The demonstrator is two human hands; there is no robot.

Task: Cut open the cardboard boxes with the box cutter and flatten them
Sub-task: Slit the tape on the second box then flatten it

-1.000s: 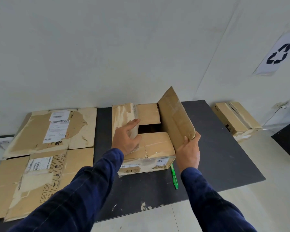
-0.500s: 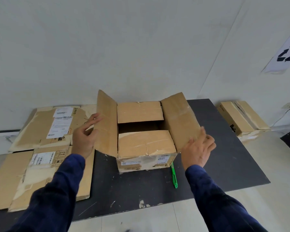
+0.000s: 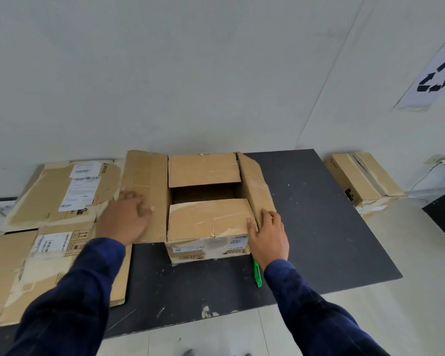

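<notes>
At the left of the frame, flattened boxes (image 3: 62, 219) lie spread over the dark mat (image 3: 332, 227), labels up; judging by these, part of the job is already done. Right of them, the left hand (image 3: 125, 218) rests flat with fingers spread on the left flap (image 3: 145, 196) of the open box (image 3: 208, 227), pressing it outward and gripping nothing. The box sits mid-frame with its top cut open: both side flaps are folded out, while the far and near flaps lie partly over the opening. Its walls stand upright, so flattening is left to do. The right hand (image 3: 267, 237) lies open against the right flap (image 3: 256, 186), fingers loose, not clenched on anything. Just below it, the green box cutter (image 3: 258, 274) lies on the mat, partly covered by the wrist; whether its blade is out cannot be seen. At the far right, another box (image 3: 365, 181) waits uncut beside the mat. The open box's inside is in shadow.
</notes>
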